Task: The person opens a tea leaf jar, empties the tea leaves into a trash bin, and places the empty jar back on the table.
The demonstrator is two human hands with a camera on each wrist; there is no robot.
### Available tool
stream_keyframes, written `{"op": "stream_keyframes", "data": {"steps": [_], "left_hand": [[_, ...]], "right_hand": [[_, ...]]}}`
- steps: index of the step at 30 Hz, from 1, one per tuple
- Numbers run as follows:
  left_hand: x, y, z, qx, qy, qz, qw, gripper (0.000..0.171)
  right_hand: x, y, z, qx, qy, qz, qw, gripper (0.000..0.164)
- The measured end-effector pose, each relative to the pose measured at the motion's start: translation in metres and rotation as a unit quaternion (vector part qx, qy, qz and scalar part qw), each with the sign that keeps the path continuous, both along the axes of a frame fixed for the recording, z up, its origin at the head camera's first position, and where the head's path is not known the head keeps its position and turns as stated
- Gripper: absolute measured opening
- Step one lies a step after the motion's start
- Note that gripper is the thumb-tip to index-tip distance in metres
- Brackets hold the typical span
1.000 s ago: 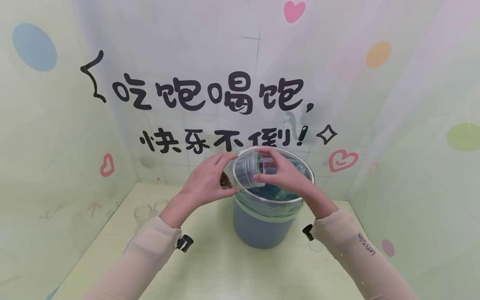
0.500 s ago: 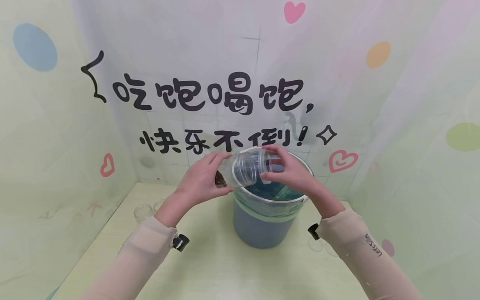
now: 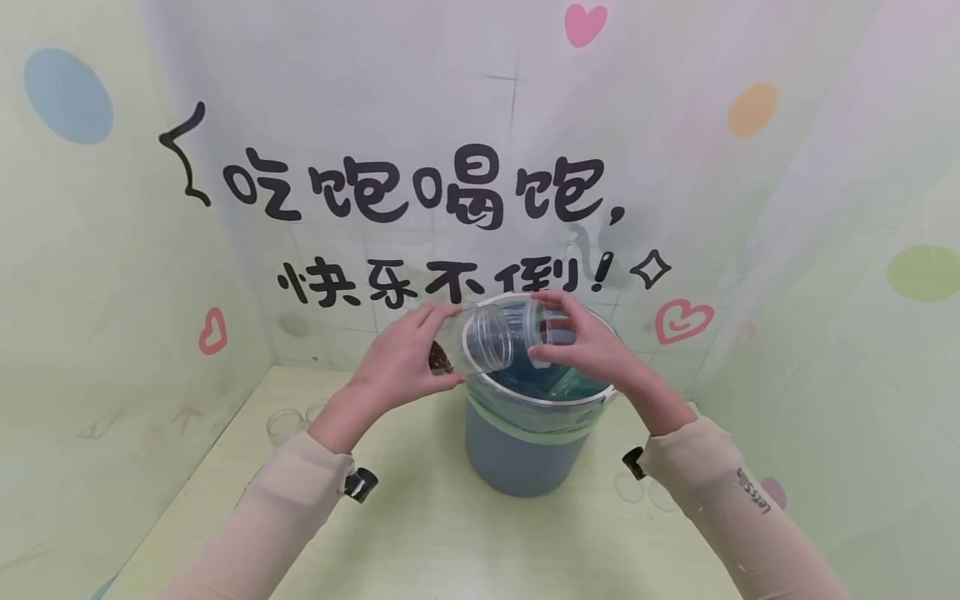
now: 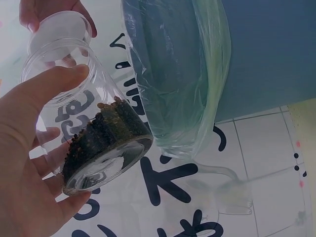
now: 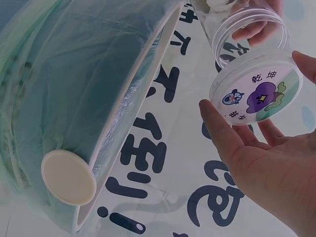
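Note:
My left hand (image 3: 401, 354) grips a clear jar (image 3: 480, 337) by its body, tilted on its side over the near rim of a blue bin. Dark brown grains (image 4: 106, 123) lie heaped toward the jar's base. My right hand (image 3: 588, 342) holds a round lid (image 3: 536, 333) by its edge, just off the jar's open mouth. A sticker with a purple cartoon vegetable covers the top of the lid (image 5: 256, 94). Below both hands stands the bin (image 3: 525, 454), lined with a translucent green bag (image 4: 170, 74).
Clear jars (image 3: 285, 427) stand on the table at left, partly behind the left sleeve. Two clear round pieces, perhaps lids (image 3: 630, 487), lie right of the bin. Printed cloth walls (image 3: 112, 292) enclose the table (image 3: 420, 533) at the back and sides.
My right hand has drawn the lid off the jar's mouth and moved it to the right, leaving a gap. My left hand shifted slightly left with the jar.

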State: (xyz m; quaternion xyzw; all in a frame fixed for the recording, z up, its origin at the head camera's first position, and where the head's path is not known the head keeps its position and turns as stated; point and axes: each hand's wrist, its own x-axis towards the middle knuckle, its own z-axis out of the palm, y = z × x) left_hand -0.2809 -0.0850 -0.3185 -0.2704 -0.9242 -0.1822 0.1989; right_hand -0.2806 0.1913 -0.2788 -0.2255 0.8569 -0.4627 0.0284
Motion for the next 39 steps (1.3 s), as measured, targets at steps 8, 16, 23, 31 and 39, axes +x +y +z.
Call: {"op": "stream_keyframes", "data": {"steps": [8,16,23,31,39], "left_hand": [[0.0,-0.001,-0.001,0.002,-0.002,-0.002,1.0,0.089],[0.001,-0.001,-0.002,0.003,-0.004,0.0,1.0,0.089],[0.002,0.0,-0.001,0.002,-0.009,0.002,1.0,0.09],[0.002,-0.001,-0.002,-0.003,-0.011,0.005,0.9999,0.091],[0.001,-0.002,-0.004,-0.003,-0.01,0.004,0.9999,0.092]], "right_hand": [[-0.002,0.008,-0.002,0.002,-0.005,-0.005,1.0,0.074],[-0.005,0.018,-0.006,0.006,0.001,-0.007,1.0,0.075],[-0.004,0.024,-0.004,0.011,0.007,-0.014,1.0,0.074],[-0.004,0.033,-0.004,0.018,0.003,-0.03,0.999,0.073],[-0.002,0.042,-0.004,0.011,0.004,-0.034,0.999,0.071]]}}
